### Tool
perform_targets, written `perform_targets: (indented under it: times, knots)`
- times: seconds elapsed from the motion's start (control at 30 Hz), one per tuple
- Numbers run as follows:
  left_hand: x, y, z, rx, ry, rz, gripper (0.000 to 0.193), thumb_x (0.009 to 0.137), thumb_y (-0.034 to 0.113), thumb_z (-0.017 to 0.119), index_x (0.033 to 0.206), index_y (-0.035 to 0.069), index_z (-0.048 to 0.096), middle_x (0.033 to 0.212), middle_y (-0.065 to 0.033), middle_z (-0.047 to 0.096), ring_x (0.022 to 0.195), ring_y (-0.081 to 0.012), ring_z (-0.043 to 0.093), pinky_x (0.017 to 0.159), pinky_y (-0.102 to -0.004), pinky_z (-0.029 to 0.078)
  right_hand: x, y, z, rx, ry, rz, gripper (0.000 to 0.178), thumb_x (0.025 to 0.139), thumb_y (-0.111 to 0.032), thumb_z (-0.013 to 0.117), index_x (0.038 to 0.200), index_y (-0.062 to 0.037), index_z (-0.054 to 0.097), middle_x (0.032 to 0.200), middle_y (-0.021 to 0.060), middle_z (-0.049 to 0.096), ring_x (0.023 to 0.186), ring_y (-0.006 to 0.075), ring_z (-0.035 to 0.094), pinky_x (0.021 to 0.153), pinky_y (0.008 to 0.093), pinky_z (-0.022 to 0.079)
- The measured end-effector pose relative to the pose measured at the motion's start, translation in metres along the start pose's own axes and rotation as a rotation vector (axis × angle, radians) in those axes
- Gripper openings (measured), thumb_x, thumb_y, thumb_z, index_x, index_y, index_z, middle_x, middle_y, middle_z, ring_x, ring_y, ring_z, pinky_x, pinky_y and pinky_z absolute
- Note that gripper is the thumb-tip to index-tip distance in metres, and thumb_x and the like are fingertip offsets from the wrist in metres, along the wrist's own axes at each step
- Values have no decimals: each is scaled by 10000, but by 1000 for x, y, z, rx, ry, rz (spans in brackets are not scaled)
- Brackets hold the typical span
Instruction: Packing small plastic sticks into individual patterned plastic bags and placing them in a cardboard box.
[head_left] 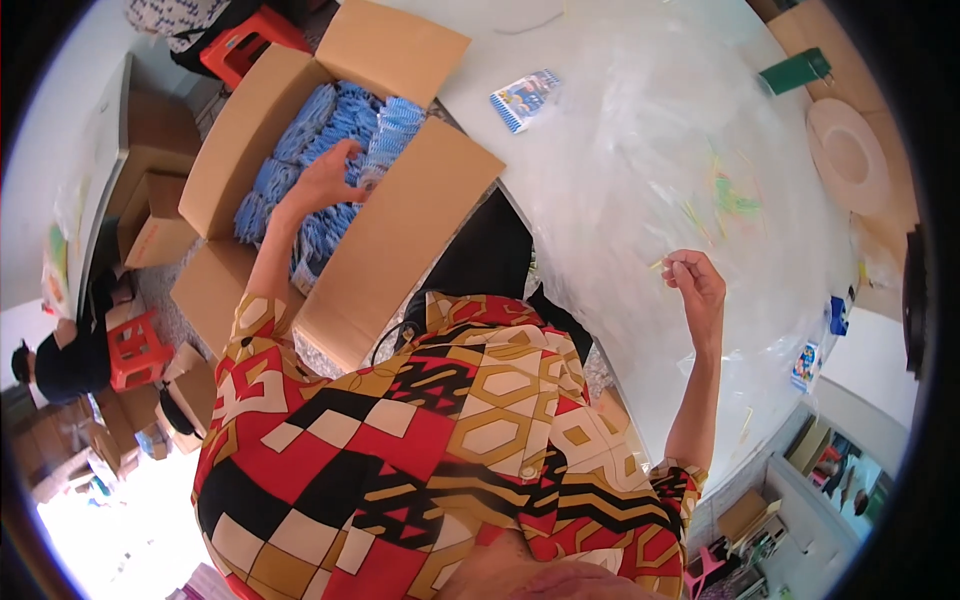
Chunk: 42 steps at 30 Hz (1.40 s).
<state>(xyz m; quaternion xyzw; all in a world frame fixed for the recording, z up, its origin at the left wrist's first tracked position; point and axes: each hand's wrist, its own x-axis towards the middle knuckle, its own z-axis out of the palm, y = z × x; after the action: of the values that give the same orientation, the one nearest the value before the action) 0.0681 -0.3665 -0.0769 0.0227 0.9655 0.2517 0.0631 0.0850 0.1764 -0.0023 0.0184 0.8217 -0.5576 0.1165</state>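
Note:
At the left, my left hand [325, 180] reaches into an open cardboard box [410, 230]. Its thumb and fingers are spread in a curve over rows of blue-and-white plastic packets [303, 130], touching or just above them; I cannot tell which. Over the white table [640, 380], my right hand [697, 285] pinches a thin yellow strand [657, 265] between thumb and fingertips. Several thin yellow and green strands [735, 195] lie beyond that hand, on clear plastic sheeting [610, 210]. One blue-and-white packet [525, 99] rests flat near the table's far left part.
A green object [795, 72] and a pale round disc [848, 155] are at the far right. Small blue packets [806, 366] lie along the right edge. Red stools [140, 352] and cardboard boxes [160, 225] stand at the left, where another person [75, 355] is seen.

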Motion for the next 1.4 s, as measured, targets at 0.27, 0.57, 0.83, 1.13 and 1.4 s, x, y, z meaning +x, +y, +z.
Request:
perform_targets:
  times: [0.27,0.57,0.83,1.13,1.4]
  knots:
    - [71,120,-24,-181,175,203,385,742,198,742,1067,48,600,887,-65,640,757,-172,613,677,-299,496,-9,12,-2,39,46,2,137,922,-102,529,995,-7,595,890,50,630,792,119,582,745,253,472]
    - [185,152,78,114,263,101,520,716,389,714,1108,71,590,1122,-107,595,968,-254,599,807,-367,479,-28,17,-3,19,129,0,126,900,-86,534,962,2,599,860,41,628,786,110,583,747,255,481]
    - [185,160,61,-94,261,9,368,692,309,733,985,106,641,903,-76,657,858,-249,627,741,-359,488,-45,22,-5,81,158,6,125,898,-69,523,965,4,599,869,35,617,818,107,575,767,258,481]
    - [194,144,60,-151,506,134,302,679,200,765,936,87,653,865,-98,671,775,-237,638,685,-342,499,-36,19,-6,-68,191,-28,121,883,-54,527,959,2,603,856,28,616,792,101,561,745,255,470]
    - [143,190,9,-792,547,146,173,817,116,692,941,4,650,876,-27,664,734,-89,598,649,-246,488,-32,8,-5,-130,274,-112,126,880,-69,548,978,-14,607,859,21,631,807,96,564,733,263,459]
